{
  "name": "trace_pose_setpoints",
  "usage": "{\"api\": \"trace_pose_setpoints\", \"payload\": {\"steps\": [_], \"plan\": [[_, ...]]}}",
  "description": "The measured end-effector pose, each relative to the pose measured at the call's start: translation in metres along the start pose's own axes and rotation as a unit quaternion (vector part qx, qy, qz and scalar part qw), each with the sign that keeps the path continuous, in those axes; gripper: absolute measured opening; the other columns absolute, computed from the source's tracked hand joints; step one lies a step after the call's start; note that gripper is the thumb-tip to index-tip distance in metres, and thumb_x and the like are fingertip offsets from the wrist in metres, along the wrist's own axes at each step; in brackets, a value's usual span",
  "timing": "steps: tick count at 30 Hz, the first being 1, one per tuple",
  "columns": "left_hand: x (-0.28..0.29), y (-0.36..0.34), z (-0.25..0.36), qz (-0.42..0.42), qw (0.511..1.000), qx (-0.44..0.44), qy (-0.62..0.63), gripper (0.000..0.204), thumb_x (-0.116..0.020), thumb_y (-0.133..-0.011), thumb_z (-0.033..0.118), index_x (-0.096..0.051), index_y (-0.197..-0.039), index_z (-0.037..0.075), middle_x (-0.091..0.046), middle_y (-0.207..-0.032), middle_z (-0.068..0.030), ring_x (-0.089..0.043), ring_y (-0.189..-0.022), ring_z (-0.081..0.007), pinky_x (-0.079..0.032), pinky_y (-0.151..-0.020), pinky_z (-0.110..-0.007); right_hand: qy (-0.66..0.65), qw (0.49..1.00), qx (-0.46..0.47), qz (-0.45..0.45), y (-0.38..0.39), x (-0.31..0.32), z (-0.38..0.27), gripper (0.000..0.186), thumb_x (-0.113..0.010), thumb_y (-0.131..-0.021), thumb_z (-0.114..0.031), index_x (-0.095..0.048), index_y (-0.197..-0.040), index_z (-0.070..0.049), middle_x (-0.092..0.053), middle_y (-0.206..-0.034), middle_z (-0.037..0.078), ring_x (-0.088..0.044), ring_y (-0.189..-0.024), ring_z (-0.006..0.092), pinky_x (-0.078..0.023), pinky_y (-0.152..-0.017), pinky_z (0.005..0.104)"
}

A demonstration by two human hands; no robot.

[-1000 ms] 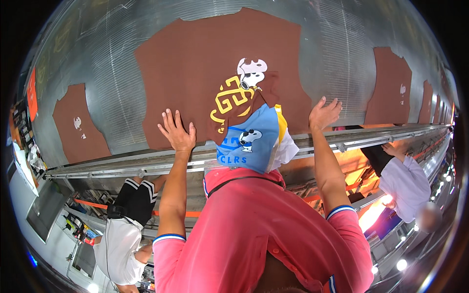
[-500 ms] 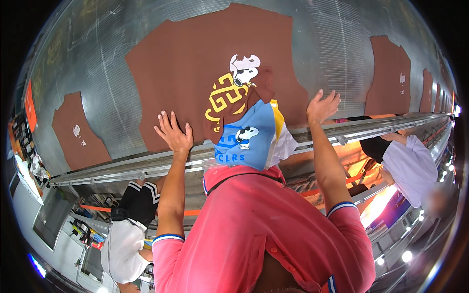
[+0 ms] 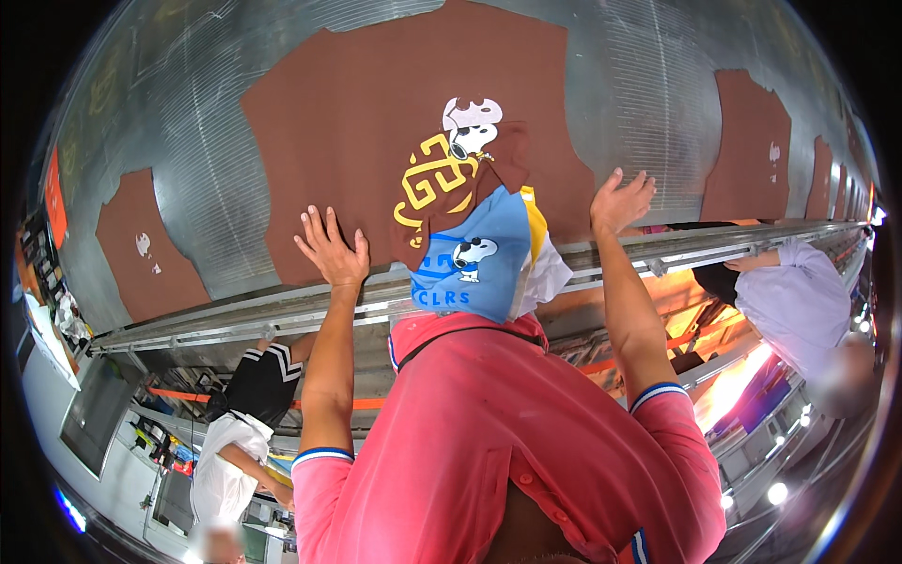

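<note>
A large brown fabric panel (image 3: 376, 122), cut like a shirt body, lies flat on the metal table in front of me. My left hand (image 3: 335, 252) rests palm down on its near left part, fingers apart. At the near right edge, my right hand (image 3: 623, 202) lies with fingers stretched out, partly on the bare table. Between the hands is a loose bundle of printed pieces: a brown piece (image 3: 440, 183) with yellow figures and a white cartoon dog, and a blue piece (image 3: 493, 230) with another dog. Yellow and white cloth shows beside them, draped over the table edge against me.
Smaller-looking brown printed panels lie on the long metal table (image 3: 648, 113), one at left (image 3: 148, 249) and several at right (image 3: 749, 146). A metal rail (image 3: 235, 313) runs along the near edge. A person in white (image 3: 230, 461) stands behind at left, another in pale lilac (image 3: 794, 301) at right.
Both my hands stay in nearly the same place, and the panel and bundle look unchanged apart from a slight view shift. The person at left has moved, with a bent arm now showing.
</note>
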State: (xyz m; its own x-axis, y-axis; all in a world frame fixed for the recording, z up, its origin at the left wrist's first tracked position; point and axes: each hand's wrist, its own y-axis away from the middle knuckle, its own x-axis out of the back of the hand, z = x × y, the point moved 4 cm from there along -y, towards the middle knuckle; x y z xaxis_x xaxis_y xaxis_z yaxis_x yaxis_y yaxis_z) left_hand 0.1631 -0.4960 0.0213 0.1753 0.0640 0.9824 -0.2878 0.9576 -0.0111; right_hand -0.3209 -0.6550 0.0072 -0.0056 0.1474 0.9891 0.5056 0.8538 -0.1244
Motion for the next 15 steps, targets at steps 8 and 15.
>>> {"api": "trace_pose_setpoints", "payload": {"steps": [8,15], "plan": [[-0.0031,0.0003,-0.0017,-0.003,1.0,0.005,-0.001,0.068,-0.06,-0.082,0.034,-0.044,-0.14,0.004,-0.027,-0.156,-0.0177,-0.019,-0.146,-0.0373,-0.011,-0.113,-0.064,0.002,1.0,0.004,0.006,-0.0003,-0.0036,0.0022,0.062,-0.045,-0.098,-0.042,-0.038,-0.143,0.001,-0.029,-0.151,0.023,-0.021,-0.144,0.0387,-0.018,-0.116,0.0563],[-0.0021,0.0008,-0.0012,0.002,1.0,0.001,0.005,0.067,-0.06,-0.082,0.033,-0.044,-0.14,0.004,-0.026,-0.156,-0.0176,-0.02,-0.145,-0.0373,-0.011,-0.113,-0.064,-0.004,1.0,0.003,0.007,0.0001,-0.0045,0.0024,0.062,-0.045,-0.098,-0.042,-0.038,-0.142,0.0,-0.029,-0.151,0.023,-0.02,-0.145,0.0382,-0.017,-0.116,0.056]]}}
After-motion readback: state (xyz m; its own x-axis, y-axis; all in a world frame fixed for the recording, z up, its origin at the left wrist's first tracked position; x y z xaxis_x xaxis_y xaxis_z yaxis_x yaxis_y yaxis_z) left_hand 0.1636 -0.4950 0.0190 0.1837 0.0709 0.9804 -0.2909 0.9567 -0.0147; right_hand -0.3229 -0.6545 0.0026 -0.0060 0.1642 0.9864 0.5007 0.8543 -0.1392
